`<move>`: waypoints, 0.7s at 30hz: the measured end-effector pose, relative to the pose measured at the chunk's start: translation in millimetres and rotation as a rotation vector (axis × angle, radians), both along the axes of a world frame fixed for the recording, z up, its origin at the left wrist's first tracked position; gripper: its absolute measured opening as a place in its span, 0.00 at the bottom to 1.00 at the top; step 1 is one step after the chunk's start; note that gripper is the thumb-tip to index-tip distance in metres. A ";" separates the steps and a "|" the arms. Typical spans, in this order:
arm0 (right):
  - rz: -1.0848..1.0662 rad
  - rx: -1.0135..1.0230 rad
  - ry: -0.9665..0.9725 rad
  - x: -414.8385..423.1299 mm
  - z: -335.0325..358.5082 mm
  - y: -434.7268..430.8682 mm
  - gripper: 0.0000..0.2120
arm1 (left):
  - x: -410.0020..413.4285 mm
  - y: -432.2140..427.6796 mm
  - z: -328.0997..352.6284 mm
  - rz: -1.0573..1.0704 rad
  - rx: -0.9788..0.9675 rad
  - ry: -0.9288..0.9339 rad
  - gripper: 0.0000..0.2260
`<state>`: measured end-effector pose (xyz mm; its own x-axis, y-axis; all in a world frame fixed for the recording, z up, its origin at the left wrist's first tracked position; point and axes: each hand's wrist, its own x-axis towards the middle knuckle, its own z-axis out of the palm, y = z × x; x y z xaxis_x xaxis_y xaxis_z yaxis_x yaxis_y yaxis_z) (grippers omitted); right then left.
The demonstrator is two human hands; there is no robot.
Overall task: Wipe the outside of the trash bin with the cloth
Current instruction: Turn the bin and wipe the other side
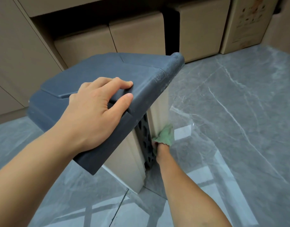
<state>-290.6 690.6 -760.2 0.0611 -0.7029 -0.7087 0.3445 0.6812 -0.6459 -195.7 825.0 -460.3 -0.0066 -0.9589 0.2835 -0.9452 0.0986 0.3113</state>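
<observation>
Low, R hand point(160, 150) holds cloth point(165, 135) on bin point(124, 161) corner; L hand point(91, 112) grips lid point(108, 68).

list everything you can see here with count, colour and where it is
trash bin: one, beige body, centre, on the floor
lid: one, dark grey, on top of the bin
cloth: one, green, against the bin's lower right side
cardboard boxes: four visible, brown, along the back
cabinet: one, beige, left
floor: grey marbled tiles, glossy, all around the bin
left grip: one, bare hand, holds the lid's near edge
right grip: one, bare hand, low beside the bin, holds the cloth
</observation>
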 end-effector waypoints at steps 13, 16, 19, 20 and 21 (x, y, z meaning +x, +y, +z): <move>-0.047 -0.366 -0.016 9.7 95.2 54.4 0.29 | -2.9 0.5 -0.5 0.022 0.012 0.000 0.15; -0.066 -0.728 0.015 15.9 128.1 86.0 0.30 | -4.2 0.9 0.4 0.027 0.023 -0.013 0.15; -0.034 -0.927 0.025 15.1 127.3 124.3 0.25 | -5.3 2.6 1.1 0.028 0.027 -0.013 0.15; 0.004 -0.939 0.064 15.2 120.9 132.2 0.26 | -5.0 2.2 1.3 0.025 0.026 -0.015 0.16; 0.048 -0.934 0.112 15.6 111.2 136.7 0.27 | -4.3 1.6 1.2 0.023 0.026 -0.016 0.16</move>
